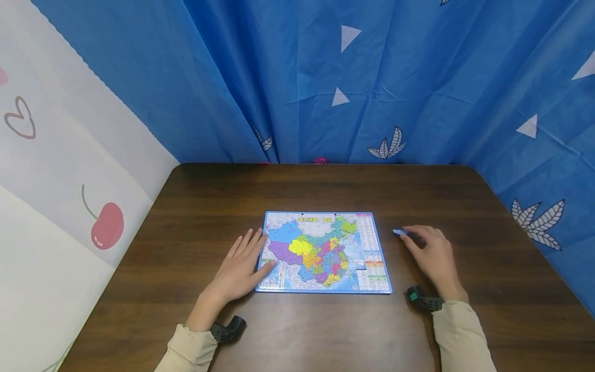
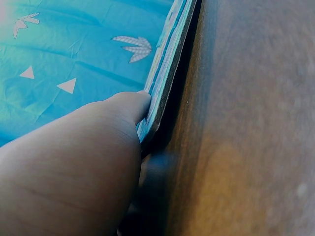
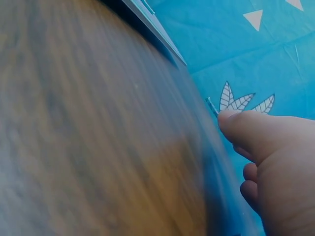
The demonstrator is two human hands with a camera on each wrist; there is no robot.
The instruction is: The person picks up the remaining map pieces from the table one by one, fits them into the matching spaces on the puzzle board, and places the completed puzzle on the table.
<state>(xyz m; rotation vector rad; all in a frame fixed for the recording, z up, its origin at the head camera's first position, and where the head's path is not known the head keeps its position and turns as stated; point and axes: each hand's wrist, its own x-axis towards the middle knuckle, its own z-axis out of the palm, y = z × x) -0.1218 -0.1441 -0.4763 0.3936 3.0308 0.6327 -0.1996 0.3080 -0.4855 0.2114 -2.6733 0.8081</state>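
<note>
A map puzzle board (image 1: 321, 253) with a blue rim lies flat on the table, showing provinces in many colours. Against its left edge rests my left hand (image 1: 241, 266), fingers spread, with the thumb (image 2: 134, 104) on the board's surface near the front corner. To the right of the board, my right hand (image 1: 432, 253) pinches a small blue puzzle piece (image 1: 398, 232) between thumb and fingers. In the right wrist view only a thin edge of the puzzle piece (image 3: 212, 106) shows past the thumb tip. A pale gap sits at the top middle of the map.
The dark wooden table (image 1: 223, 191) reaches back to a blue curtain (image 1: 307, 77) with white triangles and leaves. A pale wall covering (image 1: 56, 170) stands along the left. Black wrist cameras (image 1: 229, 329) sit at both wrists, below light sleeves.
</note>
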